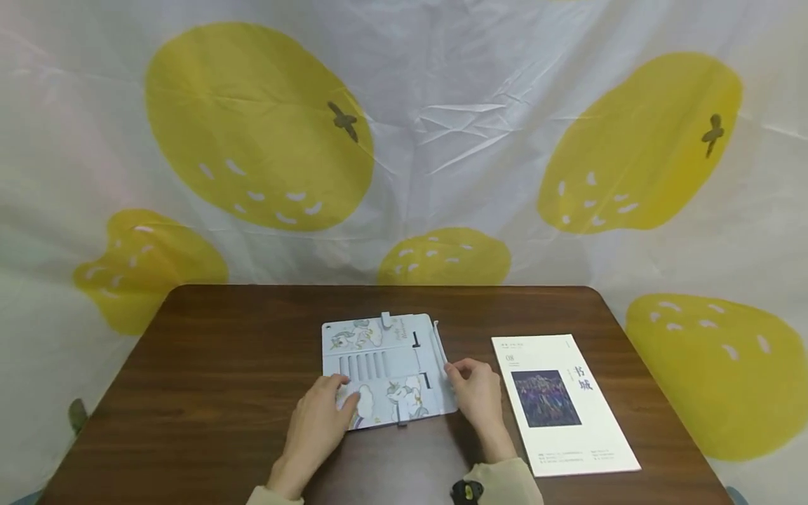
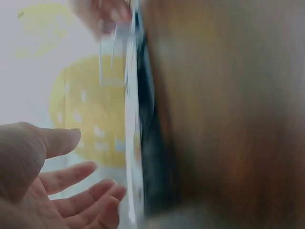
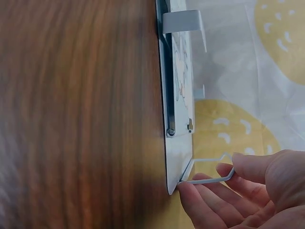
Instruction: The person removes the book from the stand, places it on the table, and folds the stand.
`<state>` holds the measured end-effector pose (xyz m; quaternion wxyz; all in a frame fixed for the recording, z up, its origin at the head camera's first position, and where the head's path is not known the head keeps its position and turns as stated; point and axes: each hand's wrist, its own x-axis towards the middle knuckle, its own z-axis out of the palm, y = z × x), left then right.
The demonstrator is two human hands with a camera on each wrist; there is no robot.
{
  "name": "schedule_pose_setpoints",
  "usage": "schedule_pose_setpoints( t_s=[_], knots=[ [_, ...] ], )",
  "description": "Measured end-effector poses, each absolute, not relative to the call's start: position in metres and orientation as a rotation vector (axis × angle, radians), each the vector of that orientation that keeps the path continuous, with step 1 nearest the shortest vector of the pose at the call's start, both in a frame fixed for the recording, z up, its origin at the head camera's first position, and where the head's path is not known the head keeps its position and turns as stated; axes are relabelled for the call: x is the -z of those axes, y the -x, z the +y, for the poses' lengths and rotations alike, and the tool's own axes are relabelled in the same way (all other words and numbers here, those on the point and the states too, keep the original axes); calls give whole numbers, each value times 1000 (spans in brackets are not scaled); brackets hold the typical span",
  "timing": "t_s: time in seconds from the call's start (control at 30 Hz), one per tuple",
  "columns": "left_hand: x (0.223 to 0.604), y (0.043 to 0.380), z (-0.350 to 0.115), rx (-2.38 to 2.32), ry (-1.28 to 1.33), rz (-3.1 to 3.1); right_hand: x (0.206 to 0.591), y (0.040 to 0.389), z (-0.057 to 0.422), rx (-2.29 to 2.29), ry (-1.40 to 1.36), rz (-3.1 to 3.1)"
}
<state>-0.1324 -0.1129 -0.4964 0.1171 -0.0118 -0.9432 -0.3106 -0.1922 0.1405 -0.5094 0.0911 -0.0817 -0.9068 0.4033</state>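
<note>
A pale blue folding book stand with unicorn pictures lies flat on the table, slots and two small clips on its face. At its right edge my right hand pinches a bent white wire bracket between thumb and fingers. The right wrist view shows this bracket raised from the end of the stand. Over the lower left corner is my left hand, thumb and fingers spread, holding nothing. In the left wrist view its fingers are loosely bent beside the stand's edge.
A white book with a dark square picture on its cover lies to the right of the stand. The brown wooden table ends at a white curtain printed with yellow fruit. A dark band sits at the right wrist.
</note>
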Motion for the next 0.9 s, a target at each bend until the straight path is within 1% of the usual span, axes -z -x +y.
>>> schedule_pose_setpoints(
  t_s=[0.1, 0.23, 0.4, 0.57, 0.8, 0.9],
  knots=[
    [499, 119, -92, 807, 121, -2756, 509, 189, 138, -1201, 235, -2699],
    [503, 109, -70, 675, 187, -2798, 509, 183, 135, -1194, 235, -2694],
    [507, 104, -61, 582, 212, -2902, 509, 172, 130, -1191, 226, -2694],
    [510, 106, -71, 563, 238, -2943, 509, 159, 120, -1254, 175, -2710],
    [510, 124, -99, 584, 308, -2942, 508, 142, 105, -1434, -6, -2746],
    [512, 134, -112, 632, 370, -2964, 508, 137, 97, -1605, -85, -2724]
  ],
)
